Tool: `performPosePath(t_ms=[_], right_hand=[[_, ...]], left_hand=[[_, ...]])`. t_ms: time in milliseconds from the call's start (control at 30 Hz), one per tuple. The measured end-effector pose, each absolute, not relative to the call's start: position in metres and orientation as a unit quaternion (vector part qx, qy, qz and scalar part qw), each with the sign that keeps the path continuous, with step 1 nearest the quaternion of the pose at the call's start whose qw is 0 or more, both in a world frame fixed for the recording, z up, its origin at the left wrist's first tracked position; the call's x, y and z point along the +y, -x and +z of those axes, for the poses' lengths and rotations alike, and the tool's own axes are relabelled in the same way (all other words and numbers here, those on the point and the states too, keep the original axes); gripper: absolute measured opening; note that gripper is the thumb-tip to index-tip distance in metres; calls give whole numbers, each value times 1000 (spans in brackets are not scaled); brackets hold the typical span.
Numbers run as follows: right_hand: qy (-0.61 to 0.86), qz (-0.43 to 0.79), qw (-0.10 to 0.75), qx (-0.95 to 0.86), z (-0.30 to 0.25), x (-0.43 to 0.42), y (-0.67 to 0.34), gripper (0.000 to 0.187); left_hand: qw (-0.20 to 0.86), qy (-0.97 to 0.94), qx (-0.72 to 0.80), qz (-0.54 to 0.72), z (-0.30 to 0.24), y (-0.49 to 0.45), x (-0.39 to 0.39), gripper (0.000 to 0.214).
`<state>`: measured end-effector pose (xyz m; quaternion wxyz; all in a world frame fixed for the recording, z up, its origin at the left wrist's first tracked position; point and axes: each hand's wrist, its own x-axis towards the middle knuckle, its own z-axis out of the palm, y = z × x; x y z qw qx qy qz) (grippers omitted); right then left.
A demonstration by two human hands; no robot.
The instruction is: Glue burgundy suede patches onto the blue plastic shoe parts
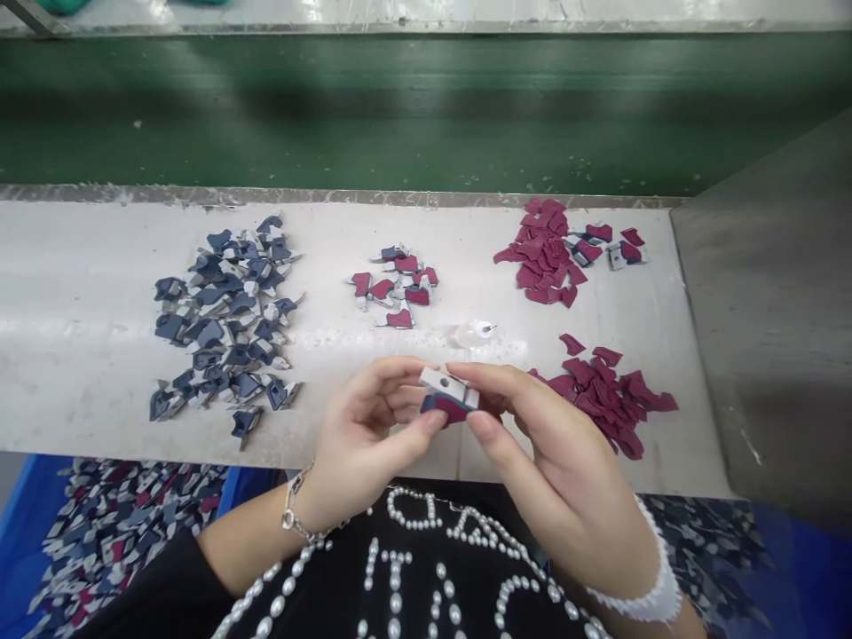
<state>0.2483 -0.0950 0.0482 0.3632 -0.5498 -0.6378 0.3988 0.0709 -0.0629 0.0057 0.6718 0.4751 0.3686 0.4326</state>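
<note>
Between both hands, low over the front of the white work surface, is a small grey and dark-blue plastic part [445,383] with a maroon face and a round hole on top. My left hand [376,426] pinches its left end between thumb and fingers. On the right end, the thumb and forefinger of my right hand [542,448] are closed. Beyond the hands lie several similar maroon-faced parts [399,288] and a small clear bottle with a thin tip [474,333]. Loose maroon pieces [603,399] lie beside my right hand, partly hidden by it.
At left is a large pile of blue and grey parts [226,311]. More maroon pieces [542,253] lie at the back right. A blue bin [19,506] full of parts stands below the front edge. A metal panel [772,302] bounds the right side, a green strip [399,115] the back.
</note>
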Motion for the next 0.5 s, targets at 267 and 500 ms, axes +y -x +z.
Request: performPosePath(t_ms=[267, 500], right_hand=[[553, 467, 350, -595, 46, -94, -251, 26], [539, 464, 354, -607, 48, -91, -248, 23]], left_hand=[[864, -218, 308, 333, 12, -68, -53, 26], [894, -193, 281, 292, 17, -64, -53, 29]])
